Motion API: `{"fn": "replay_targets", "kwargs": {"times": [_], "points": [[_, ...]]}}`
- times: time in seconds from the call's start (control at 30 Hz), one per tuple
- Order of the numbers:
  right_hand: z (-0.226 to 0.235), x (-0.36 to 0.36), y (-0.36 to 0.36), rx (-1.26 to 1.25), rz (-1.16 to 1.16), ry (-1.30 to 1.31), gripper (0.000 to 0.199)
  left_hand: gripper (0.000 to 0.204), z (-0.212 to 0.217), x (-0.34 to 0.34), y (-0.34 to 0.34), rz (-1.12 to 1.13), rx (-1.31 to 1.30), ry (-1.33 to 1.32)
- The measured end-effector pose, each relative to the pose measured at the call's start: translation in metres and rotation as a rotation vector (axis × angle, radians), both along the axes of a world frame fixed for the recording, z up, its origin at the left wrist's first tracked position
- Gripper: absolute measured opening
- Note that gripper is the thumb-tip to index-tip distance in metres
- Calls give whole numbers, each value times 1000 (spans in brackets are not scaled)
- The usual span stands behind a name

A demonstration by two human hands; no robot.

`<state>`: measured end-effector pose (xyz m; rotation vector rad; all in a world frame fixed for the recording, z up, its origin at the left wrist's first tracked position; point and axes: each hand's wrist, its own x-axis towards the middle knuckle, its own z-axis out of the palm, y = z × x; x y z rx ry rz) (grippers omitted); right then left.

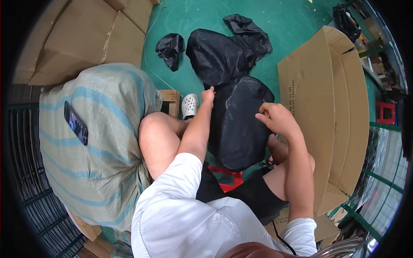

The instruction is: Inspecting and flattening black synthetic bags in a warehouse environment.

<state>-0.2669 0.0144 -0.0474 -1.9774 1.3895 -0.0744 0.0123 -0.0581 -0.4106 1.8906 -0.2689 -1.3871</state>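
Between my legs stands a bulky black cover of thin, shiny fabric [239,129], with a rounded outline and a smooth face turned up. At its far left edge my left hand [208,95] is closed, pinching the fabric. My right hand [278,119] is bent over the right side of the cover, thumb and fingers curled together against the cloth. Whether anything lies inside the cover is hidden. Just beyond it, another puffed-up black cover [219,58] lies on the green floor, touching or nearly touching the first.
Crumpled black fabric pieces [171,48] lie farther off. To my left, a phone [76,123] rests on a large striped woven sack [99,159]; stacked cardboard boxes [77,38] rise behind. An open cardboard box [307,116] stands close on my right. A red stool [228,179] is under me.
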Motion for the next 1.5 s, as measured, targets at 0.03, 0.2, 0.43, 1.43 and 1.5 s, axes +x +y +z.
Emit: {"fn": "replay_targets", "kwargs": {"times": [0.03, 0.2, 0.43, 1.43, 1.5], "points": [[-9, -13, 0, -2, -10, 63, 27, 33, 5, -24, -8, -59, 65, 111], [-22, -18, -8, 47, 55, 153, 35, 34, -25, -35, -39, -48, 138, 180], [-30, -11, -13, -22, 59, 80, 33, 17, -43, -43, -57, -62, 162, 45], [-15, -21, -5, -258, -143, -338, 41, 13, 394, -2, -90, -104, -1240, 56], [-3, -13, 2, -411, -165, -454, 48, 9, 421, 5, -61, -244, -1257, 209]]}}
